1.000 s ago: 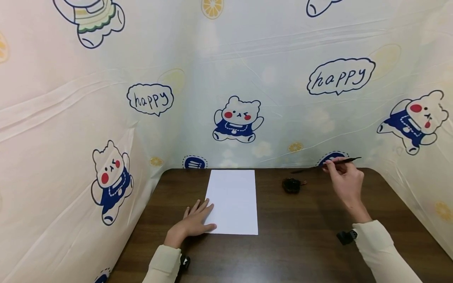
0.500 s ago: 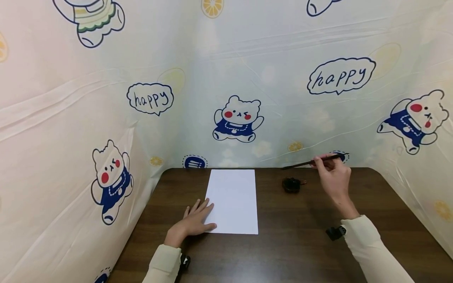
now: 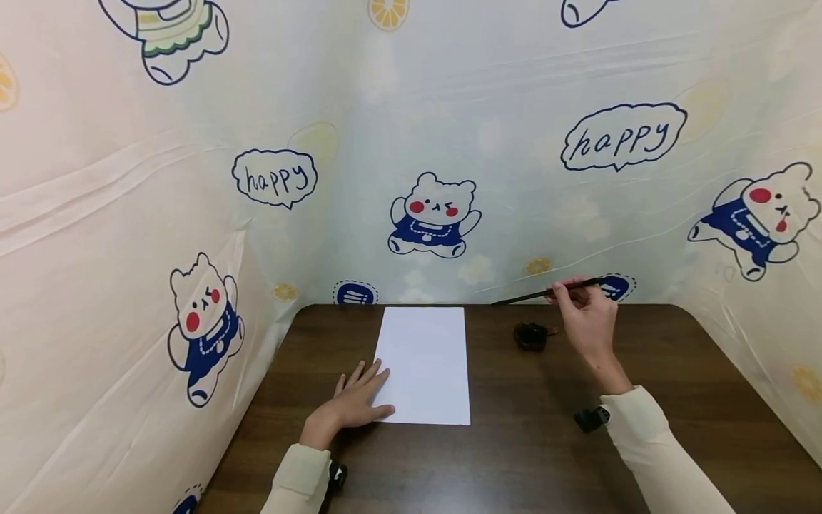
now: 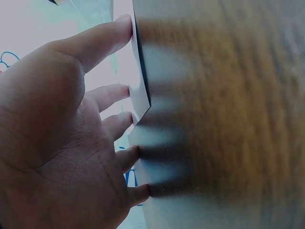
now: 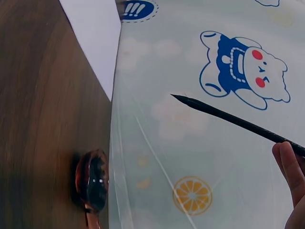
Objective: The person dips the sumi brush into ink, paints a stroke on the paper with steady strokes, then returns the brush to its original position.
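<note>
A white sheet of paper (image 3: 424,364) lies flat near the back of the dark table. My left hand (image 3: 349,403) rests at its lower left, fingers spread; in the left wrist view, the thumb and nearest fingertips (image 4: 125,26) touch the paper and others touch the wood. My right hand (image 3: 587,314) pinches a thin black calligraphy brush (image 3: 529,295) above the table's back right. In the right wrist view the brush's pointed dark tip (image 5: 183,99) is in the air, aimed left towards the paper's side. Below it sits a small glossy dark dish (image 3: 530,336) with a short reddish-brown handle.
The brown wooden table (image 3: 514,457) ends at a curtain (image 3: 334,235) printed with bears, which hangs behind and along both sides. The paper's far edge lies close to the table's back edge. Small black cameras (image 3: 591,420) sit on both wrists.
My right hand has moved left with the brush, bringing the tip nearer the paper and the hand closer to the dish. The left hand and paper have stayed in place.
</note>
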{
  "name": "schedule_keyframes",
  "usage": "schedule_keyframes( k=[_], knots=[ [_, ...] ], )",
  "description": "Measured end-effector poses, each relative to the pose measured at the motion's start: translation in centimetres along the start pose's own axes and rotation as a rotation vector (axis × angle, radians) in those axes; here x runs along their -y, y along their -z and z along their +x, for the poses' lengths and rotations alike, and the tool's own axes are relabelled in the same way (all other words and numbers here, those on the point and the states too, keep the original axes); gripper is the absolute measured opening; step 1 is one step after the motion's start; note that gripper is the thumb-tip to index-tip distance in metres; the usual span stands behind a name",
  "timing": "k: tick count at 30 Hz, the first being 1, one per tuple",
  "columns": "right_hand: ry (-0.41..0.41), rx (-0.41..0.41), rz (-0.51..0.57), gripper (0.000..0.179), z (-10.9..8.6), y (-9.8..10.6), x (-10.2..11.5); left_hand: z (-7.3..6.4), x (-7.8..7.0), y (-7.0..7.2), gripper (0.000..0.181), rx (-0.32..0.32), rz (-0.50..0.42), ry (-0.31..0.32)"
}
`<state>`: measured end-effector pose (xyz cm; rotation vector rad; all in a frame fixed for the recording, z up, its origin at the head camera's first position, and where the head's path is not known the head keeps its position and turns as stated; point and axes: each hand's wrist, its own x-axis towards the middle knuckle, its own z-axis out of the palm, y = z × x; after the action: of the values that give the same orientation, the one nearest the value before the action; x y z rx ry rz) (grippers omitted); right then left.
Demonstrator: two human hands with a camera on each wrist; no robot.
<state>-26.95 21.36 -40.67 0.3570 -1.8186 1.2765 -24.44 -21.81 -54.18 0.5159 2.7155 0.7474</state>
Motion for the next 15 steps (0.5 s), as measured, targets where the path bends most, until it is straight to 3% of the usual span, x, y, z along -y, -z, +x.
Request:
schedule_keyframes(
  k=[7,15],
  knots=[
    [-0.022,0.018,0.029,0.005,-0.1,-0.9,0.4,0.8,0.9,-0.9,0.096,-0.009,0.037,0.047],
    [-0.030,0.035,0.056,0.005,-0.3,-2.1,0.8,0.0,-1.2,0.3,0.088,0.012,0.060,0.061]
  ],
)
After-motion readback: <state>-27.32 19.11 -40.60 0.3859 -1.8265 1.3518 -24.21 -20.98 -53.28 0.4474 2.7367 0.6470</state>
